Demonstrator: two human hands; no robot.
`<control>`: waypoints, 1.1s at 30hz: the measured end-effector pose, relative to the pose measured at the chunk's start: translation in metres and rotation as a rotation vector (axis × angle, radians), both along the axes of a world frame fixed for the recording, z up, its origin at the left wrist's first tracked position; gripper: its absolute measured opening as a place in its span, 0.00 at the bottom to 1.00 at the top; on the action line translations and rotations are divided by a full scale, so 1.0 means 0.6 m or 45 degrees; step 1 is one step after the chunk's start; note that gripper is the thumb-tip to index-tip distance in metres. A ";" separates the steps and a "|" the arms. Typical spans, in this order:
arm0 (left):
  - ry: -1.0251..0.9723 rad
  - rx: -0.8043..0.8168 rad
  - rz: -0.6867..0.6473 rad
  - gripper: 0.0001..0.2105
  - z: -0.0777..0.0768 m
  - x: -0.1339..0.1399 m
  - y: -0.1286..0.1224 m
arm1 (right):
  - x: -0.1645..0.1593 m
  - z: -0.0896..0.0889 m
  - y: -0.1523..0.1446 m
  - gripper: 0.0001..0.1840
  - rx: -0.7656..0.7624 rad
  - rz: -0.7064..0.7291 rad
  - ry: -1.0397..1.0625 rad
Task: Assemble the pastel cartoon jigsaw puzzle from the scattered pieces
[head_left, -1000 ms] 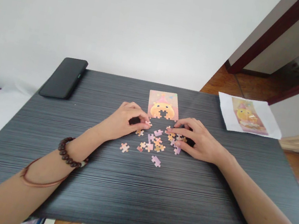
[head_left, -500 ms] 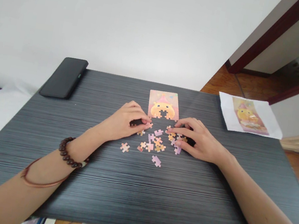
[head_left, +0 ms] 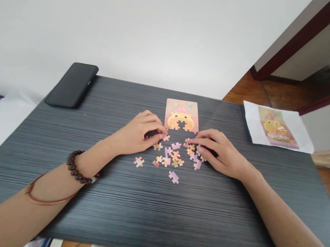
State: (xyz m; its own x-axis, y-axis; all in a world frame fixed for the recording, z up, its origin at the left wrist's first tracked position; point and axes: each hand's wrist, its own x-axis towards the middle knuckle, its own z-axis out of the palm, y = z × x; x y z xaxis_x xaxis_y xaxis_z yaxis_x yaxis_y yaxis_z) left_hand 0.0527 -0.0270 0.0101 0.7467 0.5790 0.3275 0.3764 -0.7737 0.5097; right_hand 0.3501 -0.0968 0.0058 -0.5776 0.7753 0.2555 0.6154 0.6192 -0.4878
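Note:
A partly joined jigsaw puzzle (head_left: 184, 109) with a yellow cartoon animal in a pink hat lies on the dark table, a gap at its lower middle. My left hand (head_left: 138, 133) is closed, thumb and forefinger pinching a pink puzzle piece (head_left: 166, 137) just below the puzzle's lower left corner. On the other side, my right hand (head_left: 222, 152) rests with fingers apart, its forefinger touching a reddish piece (head_left: 186, 143). Its thumb lies by the loose pieces there and partly covers them. Between the hands lie several loose pieces, and a lilac piece (head_left: 173, 177) sits nearest me.
At the right back, a white sheet (head_left: 304, 140) carries a printed picture of the yellow animal. A black phone-like slab (head_left: 72, 85) lies at the table's (head_left: 137, 211) left back corner. A white wall (head_left: 137, 22) stands behind the table.
My right thumb has drawn in toward the forefinger, and that hand has shifted slightly. My left hand keeps its pinch in nearly the same place. The whole view has shifted a little.

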 end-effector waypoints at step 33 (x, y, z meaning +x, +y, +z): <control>0.165 -0.051 -0.226 0.14 0.012 -0.010 -0.008 | 0.015 0.006 0.010 0.22 -0.110 0.046 0.154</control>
